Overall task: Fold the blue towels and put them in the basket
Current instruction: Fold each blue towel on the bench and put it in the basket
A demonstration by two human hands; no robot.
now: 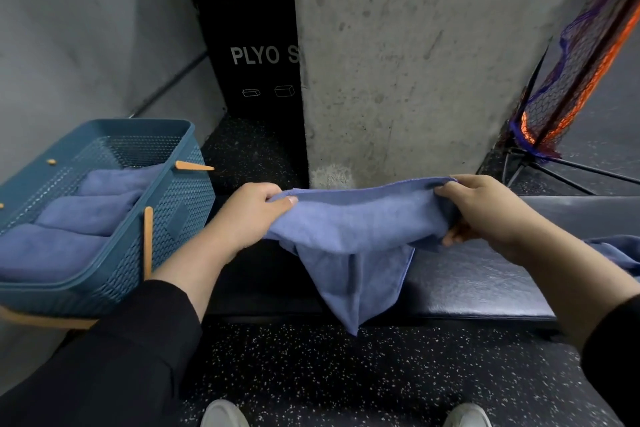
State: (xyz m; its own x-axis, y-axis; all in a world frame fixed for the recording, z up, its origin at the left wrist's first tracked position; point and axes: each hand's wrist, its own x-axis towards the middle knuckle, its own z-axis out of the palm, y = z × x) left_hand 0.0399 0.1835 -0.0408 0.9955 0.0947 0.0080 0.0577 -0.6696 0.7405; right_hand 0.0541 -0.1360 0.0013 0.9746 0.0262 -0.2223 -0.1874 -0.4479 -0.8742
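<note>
Two hands hold one blue towel (353, 229) stretched left to right above the padded bench (485, 284), its loose corner hanging down past the bench's front edge. Left hand (249, 215) and right hand (485, 211) each pinch a top corner. Three folded towels (86, 215) lie in the basket (180, 204) just left, clear of the towel.

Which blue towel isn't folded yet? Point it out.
The towel stretched between the left hand and right hand; it hangs loose, while three in the basket lie folded.
</note>
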